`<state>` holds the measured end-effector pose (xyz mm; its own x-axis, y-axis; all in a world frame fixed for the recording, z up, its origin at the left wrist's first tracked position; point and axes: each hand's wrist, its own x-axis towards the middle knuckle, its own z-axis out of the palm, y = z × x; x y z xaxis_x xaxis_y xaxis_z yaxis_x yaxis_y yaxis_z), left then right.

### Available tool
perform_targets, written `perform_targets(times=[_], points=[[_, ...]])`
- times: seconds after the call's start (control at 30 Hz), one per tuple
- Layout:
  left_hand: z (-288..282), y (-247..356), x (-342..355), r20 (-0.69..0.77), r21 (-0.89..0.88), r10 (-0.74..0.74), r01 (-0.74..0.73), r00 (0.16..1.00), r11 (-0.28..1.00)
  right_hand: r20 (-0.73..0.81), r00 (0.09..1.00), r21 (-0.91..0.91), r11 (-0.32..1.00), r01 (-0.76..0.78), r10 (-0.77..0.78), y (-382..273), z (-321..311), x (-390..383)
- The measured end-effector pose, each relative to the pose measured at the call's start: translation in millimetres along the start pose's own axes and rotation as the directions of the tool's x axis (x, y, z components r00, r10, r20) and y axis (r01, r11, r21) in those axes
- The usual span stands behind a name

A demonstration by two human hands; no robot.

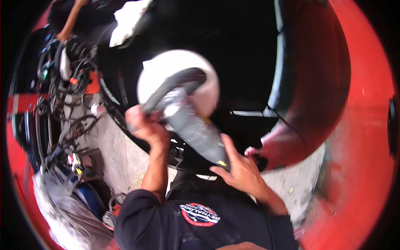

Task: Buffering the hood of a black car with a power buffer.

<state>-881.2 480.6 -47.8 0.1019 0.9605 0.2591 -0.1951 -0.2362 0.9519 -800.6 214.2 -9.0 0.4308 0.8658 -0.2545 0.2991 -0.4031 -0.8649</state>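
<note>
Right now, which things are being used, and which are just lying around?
In use:
- grey polishing machine with round white pad, held by left hand and right hand
- glossy black car panel under the pad

Lying about:
- tangle of black cables
- crumpled white cloth
- orange tool

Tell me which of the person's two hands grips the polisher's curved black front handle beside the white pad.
The left hand: it wraps the curved black handle beside the round white pad. The right hand instead holds the rear end of the grey polisher body.
</note>
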Motion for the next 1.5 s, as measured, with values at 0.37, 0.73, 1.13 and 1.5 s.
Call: perform_targets(times=[0.37,0.73,1.13,1.5], points=[[173.8,25.2,51.2,0.827,-0.084,0.290,-0.406,0.481,0.910,-0.493,0.781,0.368,0.905,-0.213,0.384,37.7,-36.3,-40.9],[122.0,-134.5,394.2,0.724,0.689,0.110,-0.723,0.681,-0.057,-0.620,0.609,0.526,0.838,-0.145,0.495,29.7,-81.2,-15.8],[37.5,-39.8,-29.9,0.996,0.007,-0.078,-0.815,-0.047,0.579,-0.650,0.594,0.531,0.843,-0.091,0.474,78.0,-145.4,-3.3],[214.8,-85.0,-228.1,0.999,-0.004,0.047,-0.827,0.027,0.562,-0.621,0.695,0.456,0.888,-0.056,0.362,111.6,-175.9,20.6]])
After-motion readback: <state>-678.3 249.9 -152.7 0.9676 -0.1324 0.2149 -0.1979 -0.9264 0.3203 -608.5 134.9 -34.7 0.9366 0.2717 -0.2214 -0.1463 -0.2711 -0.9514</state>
